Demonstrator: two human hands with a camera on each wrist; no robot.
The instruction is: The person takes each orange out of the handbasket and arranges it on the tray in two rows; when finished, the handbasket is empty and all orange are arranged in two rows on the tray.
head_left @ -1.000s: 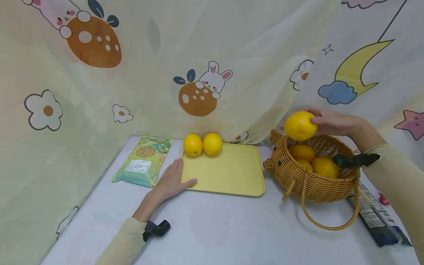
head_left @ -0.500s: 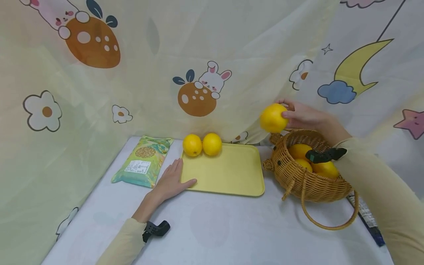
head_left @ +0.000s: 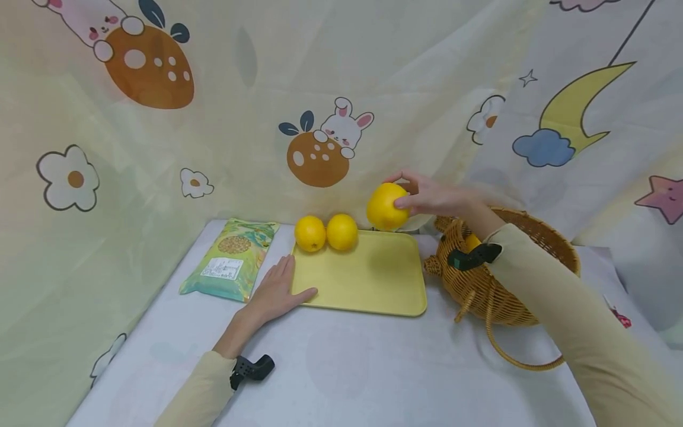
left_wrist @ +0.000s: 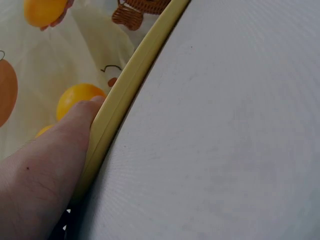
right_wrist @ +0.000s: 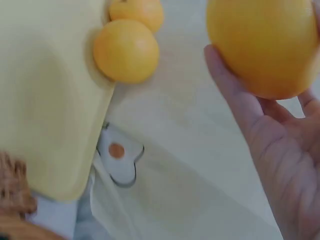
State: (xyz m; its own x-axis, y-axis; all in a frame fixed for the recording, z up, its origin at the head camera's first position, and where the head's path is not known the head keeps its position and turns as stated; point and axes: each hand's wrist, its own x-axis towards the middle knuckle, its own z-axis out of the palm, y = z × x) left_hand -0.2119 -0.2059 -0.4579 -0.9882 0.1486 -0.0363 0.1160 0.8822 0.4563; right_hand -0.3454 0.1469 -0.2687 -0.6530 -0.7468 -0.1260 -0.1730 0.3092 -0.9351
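My right hand grips a yellow-orange orange above the back right part of a pale yellow tray. In the right wrist view, thumb and fingers curl round this orange. Two more oranges, one at the corner and one beside it, sit side by side at the tray's back left. My left hand lies with straight fingers along the tray's left edge, its thumb over the front left corner. In the left wrist view that thumb rests at the tray's rim.
A wicker basket shaped like an animal stands right of the tray, its fruit mostly hidden behind my right forearm. A green and yellow plastic bag lies left of the tray. A patterned curtain hangs right behind the table.
My right hand has carried the orange leftward from over the basket to over the tray's back right. The left hand and the two oranges on the tray have stayed put.
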